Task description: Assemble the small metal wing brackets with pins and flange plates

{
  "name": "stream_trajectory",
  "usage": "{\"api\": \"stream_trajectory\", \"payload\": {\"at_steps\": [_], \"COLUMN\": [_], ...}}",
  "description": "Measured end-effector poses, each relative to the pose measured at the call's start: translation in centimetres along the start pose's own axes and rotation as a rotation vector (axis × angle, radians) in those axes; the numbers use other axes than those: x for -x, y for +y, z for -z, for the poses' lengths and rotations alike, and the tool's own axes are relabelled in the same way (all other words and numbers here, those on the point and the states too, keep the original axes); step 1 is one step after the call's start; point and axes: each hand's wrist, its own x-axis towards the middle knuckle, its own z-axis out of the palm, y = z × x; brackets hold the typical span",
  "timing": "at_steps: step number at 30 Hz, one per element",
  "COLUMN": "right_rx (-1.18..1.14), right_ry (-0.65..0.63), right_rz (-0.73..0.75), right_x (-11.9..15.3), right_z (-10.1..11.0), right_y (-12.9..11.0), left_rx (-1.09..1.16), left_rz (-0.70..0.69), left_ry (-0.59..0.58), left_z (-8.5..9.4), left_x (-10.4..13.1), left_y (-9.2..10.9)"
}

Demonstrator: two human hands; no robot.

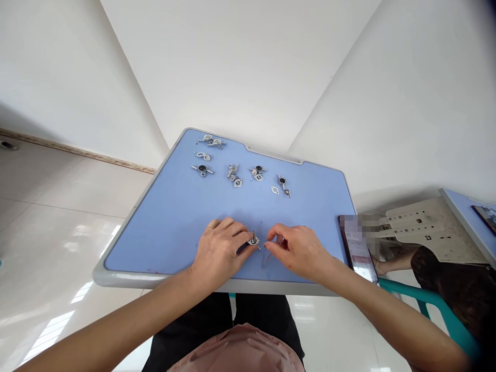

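Note:
Near the front edge of the blue table [170,222], my left hand [222,248] pinches a small silver metal fitting [253,241] between thumb and fingers. A thin pin stands up from the fitting. Just right of it is my right hand [298,250], with thumb and forefinger brought together and the other fingers curled. A faint, clear, thin shape shows below those fingertips, too indistinct to name. Farther back lie several similar metal fittings with black round centres, among them one on the left [202,169] and one on the right [282,181]. A flat oval metal plate [275,190] lies beside the right one.
More metal parts [212,141] are grouped at the back left corner, and others [233,171] sit mid-table. A phone [356,253] lies at the right edge. Beyond it are a teal chair [422,294], another person's leg [397,261] and a second table [465,222]. White walls stand behind.

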Motion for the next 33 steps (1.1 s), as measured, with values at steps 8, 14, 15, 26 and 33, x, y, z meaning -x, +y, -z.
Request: {"api": "stream_trajectory", "payload": {"at_steps": [8,14,15,26,33], "right_rx": [-0.141,-0.13,-0.104,0.388,0.866], "right_ry": [0.101,0.222,0.242,0.344,0.147], "right_rz": [0.132,0.326,0.382,0.576,0.493], "right_x": [0.9,1.2,1.3,1.1,1.6], "right_z": [1.4,1.1,1.1,1.2,1.8], "right_y": [1.4,1.4,1.5,1.4,-0.8], "left_rx": [0.178,0.198,0.195,0.164,0.15], "left_rz": [0.121,0.111,0.11,0.098,0.1], "left_ry": [-0.047,-0.051,-0.05,-0.044,-0.028], "left_z": [0.2,0.2,0.1,0.0,-0.2], "left_x": [-0.2,-0.2,-0.1,-0.2,-0.1], "left_y": [-0.3,-0.4,-0.4,-0.5,-0.4]}}
